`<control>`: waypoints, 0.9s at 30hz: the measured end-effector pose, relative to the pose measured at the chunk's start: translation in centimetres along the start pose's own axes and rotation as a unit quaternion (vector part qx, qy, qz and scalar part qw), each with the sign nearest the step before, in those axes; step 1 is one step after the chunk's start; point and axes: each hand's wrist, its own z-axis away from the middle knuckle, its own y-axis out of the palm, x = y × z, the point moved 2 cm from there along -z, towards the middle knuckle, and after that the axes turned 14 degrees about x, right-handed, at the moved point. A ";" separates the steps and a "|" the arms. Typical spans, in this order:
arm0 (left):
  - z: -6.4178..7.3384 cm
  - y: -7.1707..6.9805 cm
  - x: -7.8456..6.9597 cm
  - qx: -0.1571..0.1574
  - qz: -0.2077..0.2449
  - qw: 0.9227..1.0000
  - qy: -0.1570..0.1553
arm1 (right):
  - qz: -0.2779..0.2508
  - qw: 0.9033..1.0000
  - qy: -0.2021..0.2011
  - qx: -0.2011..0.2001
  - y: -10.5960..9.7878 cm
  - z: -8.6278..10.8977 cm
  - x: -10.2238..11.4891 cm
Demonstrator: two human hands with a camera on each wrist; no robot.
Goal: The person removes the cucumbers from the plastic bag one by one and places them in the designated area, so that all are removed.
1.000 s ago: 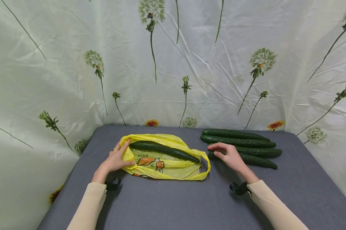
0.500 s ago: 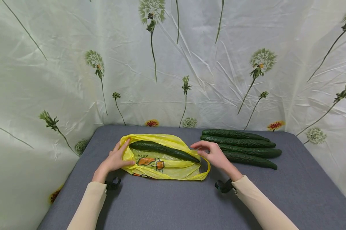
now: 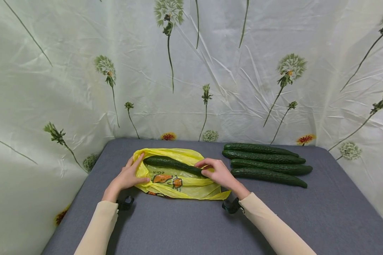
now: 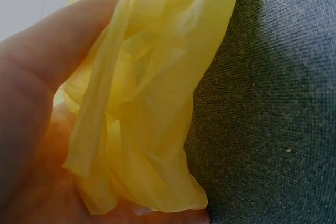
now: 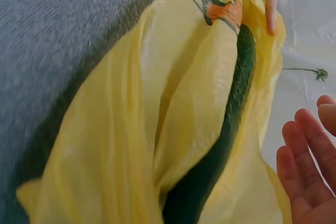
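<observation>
A yellow plastic bag (image 3: pixel 191 189) lies on its side with its mouth spread, and a dark green cucumber (image 3: pixel 169 162) rests inside. My left hand (image 3: pixel 126 179) is at the bag's left end, its thumb and forefinger spread apart against the rim. Crumpled yellow plastic (image 4: pixel 152 93) fills the gap between thumb and fingers in the left wrist view. Above the cucumber's right end hovers my right hand (image 3: pixel 221 173), fingers loosely bent around nothing. In the right wrist view its fingers (image 5: pixel 299 171) stand apart from the cucumber (image 5: pixel 233 108).
Several more cucumbers (image 3: pixel 268 167) lie side by side at the back right. The grey cloth-covered table (image 3: pixel 185 226) stretches in front of the bag. A curtain printed with dandelions (image 3: pixel 242 81) hangs behind and at both sides.
My right hand has moved left from the loose cucumbers' near ends to over the bag's opening, carrying nothing. The left hand, bag and cucumbers have stayed in place.
</observation>
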 end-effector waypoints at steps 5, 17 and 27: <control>-0.1 -0.1 0.2 0.001 0.000 1.000 -0.003 | -0.005 1.000 0.006 0.005 0.8 -0.9 0.0; -0.2 0.0 0.3 0.001 0.003 1.000 -0.001 | 0.011 0.999 0.023 0.033 2.3 -2.7 0.2; -0.2 0.0 0.4 -0.006 -0.004 1.000 0.005 | 0.027 0.998 0.057 0.019 2.2 -3.6 -0.4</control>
